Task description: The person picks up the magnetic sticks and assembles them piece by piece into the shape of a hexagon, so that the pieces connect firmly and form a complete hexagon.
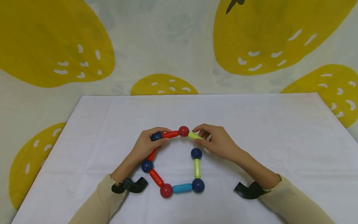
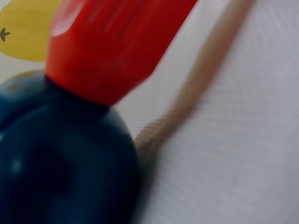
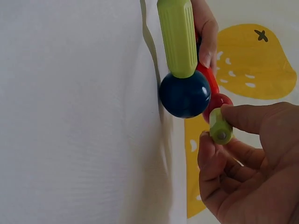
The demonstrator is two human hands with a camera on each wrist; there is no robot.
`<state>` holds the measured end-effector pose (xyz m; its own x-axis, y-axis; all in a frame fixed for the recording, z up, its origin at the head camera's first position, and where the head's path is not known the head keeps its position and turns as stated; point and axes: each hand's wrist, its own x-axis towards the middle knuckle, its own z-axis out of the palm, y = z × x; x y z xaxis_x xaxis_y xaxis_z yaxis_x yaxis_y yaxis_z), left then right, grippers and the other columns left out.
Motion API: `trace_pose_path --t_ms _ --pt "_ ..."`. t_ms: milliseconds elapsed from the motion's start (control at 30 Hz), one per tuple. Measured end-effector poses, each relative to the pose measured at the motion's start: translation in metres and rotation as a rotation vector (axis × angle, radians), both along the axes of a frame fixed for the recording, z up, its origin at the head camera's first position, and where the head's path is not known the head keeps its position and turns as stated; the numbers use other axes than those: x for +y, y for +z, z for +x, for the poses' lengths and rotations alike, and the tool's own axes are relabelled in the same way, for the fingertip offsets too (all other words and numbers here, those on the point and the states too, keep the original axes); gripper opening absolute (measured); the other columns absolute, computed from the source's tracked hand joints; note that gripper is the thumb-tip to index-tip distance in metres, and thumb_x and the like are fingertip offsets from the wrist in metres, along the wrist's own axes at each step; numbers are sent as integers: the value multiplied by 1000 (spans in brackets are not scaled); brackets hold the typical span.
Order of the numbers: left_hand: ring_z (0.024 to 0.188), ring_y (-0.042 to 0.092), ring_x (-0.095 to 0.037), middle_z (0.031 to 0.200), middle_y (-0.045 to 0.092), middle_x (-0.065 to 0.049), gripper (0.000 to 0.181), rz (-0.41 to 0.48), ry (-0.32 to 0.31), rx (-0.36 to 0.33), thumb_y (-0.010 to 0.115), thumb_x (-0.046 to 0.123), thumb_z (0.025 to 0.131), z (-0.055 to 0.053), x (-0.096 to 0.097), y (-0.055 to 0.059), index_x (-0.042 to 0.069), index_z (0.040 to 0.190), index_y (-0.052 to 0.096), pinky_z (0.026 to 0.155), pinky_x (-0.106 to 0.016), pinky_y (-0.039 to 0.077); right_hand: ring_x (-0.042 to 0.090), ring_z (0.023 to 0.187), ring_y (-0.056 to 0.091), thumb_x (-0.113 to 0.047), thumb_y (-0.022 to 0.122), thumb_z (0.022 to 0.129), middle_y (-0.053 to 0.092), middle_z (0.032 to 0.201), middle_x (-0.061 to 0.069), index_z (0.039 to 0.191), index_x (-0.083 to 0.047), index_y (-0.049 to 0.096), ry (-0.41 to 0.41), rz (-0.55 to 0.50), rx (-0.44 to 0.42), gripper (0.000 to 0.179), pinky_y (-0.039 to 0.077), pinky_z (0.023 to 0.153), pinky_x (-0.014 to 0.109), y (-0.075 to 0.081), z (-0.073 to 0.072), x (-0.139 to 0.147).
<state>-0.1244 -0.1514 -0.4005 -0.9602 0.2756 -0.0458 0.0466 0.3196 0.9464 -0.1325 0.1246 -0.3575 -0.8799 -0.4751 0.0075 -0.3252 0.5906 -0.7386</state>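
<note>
Magnetic rods and balls form a ring with a gap at its upper right. My left hand [image 1: 144,143] holds the upper left corner, thumb and fingers on either side of a red rod [image 1: 170,134] next to a dark blue ball [image 1: 157,136]. That rod's far end meets a red ball [image 1: 183,131]. My right hand [image 1: 219,140] pinches a yellow-green rod [image 1: 195,136] between thumb and fingers, its tip at the red ball. In the right wrist view the rod's free end [image 3: 222,134] shows a metal tip. Below it stands another dark blue ball [image 1: 196,153], apart from the held rod.
Down the right side runs a second yellow-green rod [image 1: 197,168] to a dark blue ball [image 1: 198,185]. A light blue rod [image 1: 182,188] links that to a red ball [image 1: 166,190]. More red rods [image 1: 156,178] climb the left side through a blue ball [image 1: 147,166]. White cloth [image 1: 251,115] covers the table.
</note>
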Motion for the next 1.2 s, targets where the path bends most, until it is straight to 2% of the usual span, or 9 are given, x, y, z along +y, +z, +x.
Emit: trace_pose_path --t_ms 167,300,467,567,633,733,867,1033,1200 --pt "70 58 -25 84 62 -5 27 13 7 -8 70 23 88 1 0 1 22 115 69 61 -27 45 15 78 58 -18 72 86 62 91 -2 117 -14 63 1 -24 -94 33 51 65 28 0 3 1" --pt "68 59 -24 84 63 -5 27 9 7 -12 70 21 88 1 1 2 19 115 69 61 -27 46 15 80 58 -23 73 86 62 94 -3 122 -16 59 16 -39 -123 40 51 65 28 1 6 3" --pt "68 58 -24 85 63 -5 26 3 16 -18 70 23 88 1 1 3 22 114 69 61 -27 46 14 80 57 -34 78 80 62 96 -3 135 -17 48 27 -22 -165 65 49 65 29 -4 11 4" --pt "69 57 -25 86 63 -5 25 0 19 -19 70 24 88 1 -1 3 24 114 69 61 -28 46 12 71 54 -40 81 75 58 87 -3 140 -15 40 34 15 -158 81 46 61 27 -8 14 2" --pt "69 57 -26 86 63 -5 26 0 16 -21 70 25 88 1 -1 2 24 114 69 61 -28 46 12 65 52 -40 82 74 55 82 -1 142 -13 36 34 37 -140 86 43 57 26 -10 16 -1" --pt "67 57 -26 83 63 -6 26 8 13 -26 70 25 88 1 -2 3 23 114 69 61 -28 46 12 61 50 -33 81 77 56 85 3 141 -12 35 20 53 -122 83 43 55 26 -10 19 -3" --pt "65 57 -26 76 62 -9 26 32 8 -47 70 25 89 1 -2 3 23 115 68 59 -26 45 13 66 52 -26 78 81 59 98 7 139 -11 40 -5 65 -134 71 47 57 26 -8 23 -2" --pt "64 57 -27 70 61 -10 26 41 -9 -53 68 25 90 0 -3 3 22 116 68 58 -26 43 12 68 52 -22 75 83 61 96 4 129 -7 54 -30 86 -133 52 46 58 26 -6 27 1" --pt "63 57 -27 70 60 -11 26 35 -11 -53 68 24 90 0 -5 4 21 116 68 58 -25 44 11 66 52 -17 74 84 62 93 1 123 -3 60 -12 59 -82 44 45 57 25 -7 28 4"
